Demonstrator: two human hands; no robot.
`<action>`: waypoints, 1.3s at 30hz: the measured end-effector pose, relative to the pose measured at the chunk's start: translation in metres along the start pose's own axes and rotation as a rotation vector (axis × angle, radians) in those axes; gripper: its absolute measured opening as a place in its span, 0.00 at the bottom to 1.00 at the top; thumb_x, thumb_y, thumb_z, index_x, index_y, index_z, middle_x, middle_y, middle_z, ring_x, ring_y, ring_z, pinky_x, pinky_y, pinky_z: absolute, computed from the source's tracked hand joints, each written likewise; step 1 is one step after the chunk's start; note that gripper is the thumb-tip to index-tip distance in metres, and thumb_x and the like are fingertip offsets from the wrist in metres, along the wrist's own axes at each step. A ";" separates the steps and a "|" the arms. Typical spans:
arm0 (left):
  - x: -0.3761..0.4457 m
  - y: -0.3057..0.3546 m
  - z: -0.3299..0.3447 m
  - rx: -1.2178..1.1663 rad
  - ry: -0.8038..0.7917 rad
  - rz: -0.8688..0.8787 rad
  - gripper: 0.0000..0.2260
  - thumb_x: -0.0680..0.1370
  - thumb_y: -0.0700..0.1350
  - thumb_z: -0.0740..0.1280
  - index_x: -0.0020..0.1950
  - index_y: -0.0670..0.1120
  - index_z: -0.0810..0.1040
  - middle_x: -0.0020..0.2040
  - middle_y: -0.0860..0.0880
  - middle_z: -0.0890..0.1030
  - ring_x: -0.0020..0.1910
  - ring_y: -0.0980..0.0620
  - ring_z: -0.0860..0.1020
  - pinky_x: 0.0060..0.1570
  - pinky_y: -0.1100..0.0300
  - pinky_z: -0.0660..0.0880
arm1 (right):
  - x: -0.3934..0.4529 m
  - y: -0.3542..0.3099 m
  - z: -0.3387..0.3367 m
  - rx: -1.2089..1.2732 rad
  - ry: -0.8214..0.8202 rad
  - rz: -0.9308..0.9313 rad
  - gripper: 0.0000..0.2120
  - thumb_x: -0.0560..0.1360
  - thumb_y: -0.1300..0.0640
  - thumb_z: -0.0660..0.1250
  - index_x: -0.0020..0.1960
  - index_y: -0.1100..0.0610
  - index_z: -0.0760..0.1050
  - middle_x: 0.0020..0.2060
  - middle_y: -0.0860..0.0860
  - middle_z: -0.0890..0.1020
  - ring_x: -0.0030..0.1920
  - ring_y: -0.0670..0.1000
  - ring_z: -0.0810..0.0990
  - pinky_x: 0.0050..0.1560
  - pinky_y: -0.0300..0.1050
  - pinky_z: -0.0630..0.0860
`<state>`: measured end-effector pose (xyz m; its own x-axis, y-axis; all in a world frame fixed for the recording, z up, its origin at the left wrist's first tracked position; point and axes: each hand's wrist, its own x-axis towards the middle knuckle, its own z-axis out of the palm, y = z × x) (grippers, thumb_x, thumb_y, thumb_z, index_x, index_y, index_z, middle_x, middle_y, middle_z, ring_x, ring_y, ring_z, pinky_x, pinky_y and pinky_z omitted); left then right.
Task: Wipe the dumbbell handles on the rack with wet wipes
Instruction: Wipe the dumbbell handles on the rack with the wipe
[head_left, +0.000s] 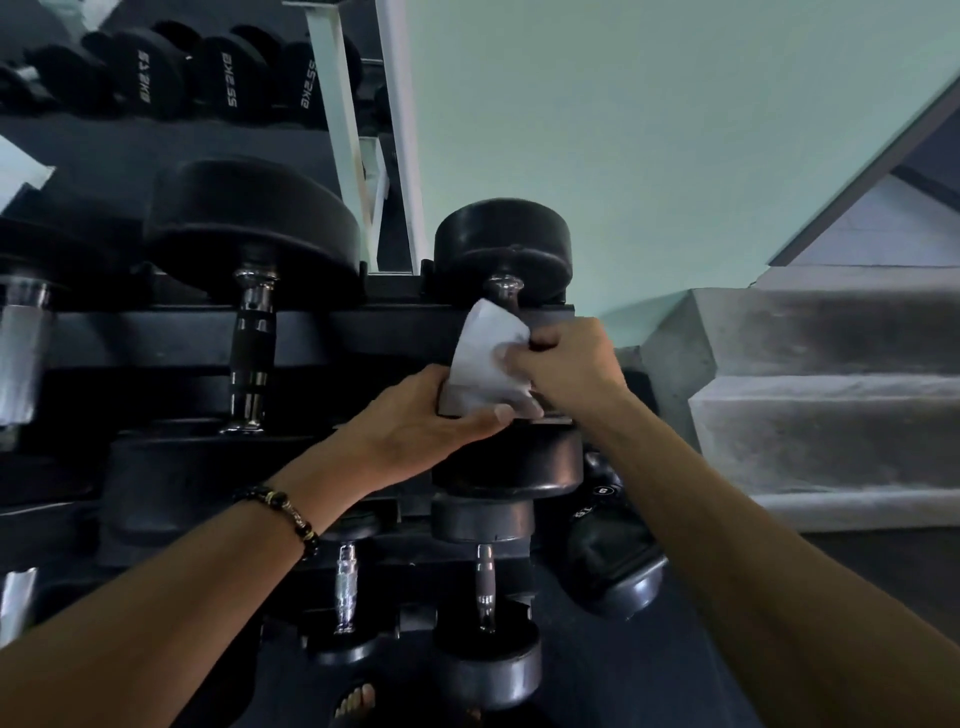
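A white wet wipe (485, 353) stands up in front of the rightmost dumbbell (503, 244) on the black rack's (156, 338) upper tier. My right hand (569, 371) pinches the wipe's right edge. My left hand (421, 421) is closed around a small grey pack (451, 401) at the wipe's lower end, thumb across the front. Only the chrome top end of that dumbbell's handle (503, 288) shows; the wipe and hands hide the rest. Its lower head (511, 465) sits just under my hands.
A larger dumbbell with a chrome and black handle (253, 353) lies to the left. Two smaller dumbbells (485, 587) rest on the lower tier. A black kettlebell (613, 561) stands on the floor at right, with concrete steps (831, 415) beyond it. A mirror (156, 78) reflects more weights.
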<state>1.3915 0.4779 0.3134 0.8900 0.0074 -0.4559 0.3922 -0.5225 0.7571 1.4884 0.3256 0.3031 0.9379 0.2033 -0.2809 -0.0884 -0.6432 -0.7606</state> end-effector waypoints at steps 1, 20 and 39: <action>0.000 0.001 0.000 -0.001 0.009 0.013 0.19 0.70 0.67 0.69 0.54 0.59 0.75 0.53 0.56 0.81 0.53 0.57 0.79 0.57 0.53 0.77 | 0.006 -0.004 0.004 0.085 0.086 0.010 0.15 0.70 0.55 0.75 0.28 0.57 0.74 0.25 0.52 0.76 0.29 0.49 0.72 0.32 0.44 0.71; 0.007 -0.010 -0.001 0.028 0.028 0.011 0.30 0.69 0.69 0.68 0.64 0.55 0.72 0.56 0.58 0.79 0.53 0.60 0.77 0.53 0.61 0.76 | -0.016 0.012 -0.011 -0.153 -0.086 -0.277 0.17 0.72 0.50 0.74 0.61 0.49 0.81 0.34 0.39 0.82 0.36 0.38 0.79 0.41 0.35 0.74; -0.001 -0.013 0.016 -0.003 0.104 -0.009 0.26 0.67 0.75 0.61 0.48 0.54 0.75 0.36 0.59 0.79 0.35 0.62 0.77 0.35 0.63 0.69 | -0.005 0.002 -0.011 -0.225 0.086 -0.544 0.10 0.77 0.64 0.67 0.53 0.55 0.85 0.27 0.41 0.80 0.30 0.35 0.77 0.36 0.33 0.73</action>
<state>1.3822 0.4704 0.2965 0.9058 0.1010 -0.4114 0.4007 -0.5192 0.7549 1.4873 0.3154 0.3094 0.8535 0.4926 0.1700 0.4766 -0.6061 -0.6368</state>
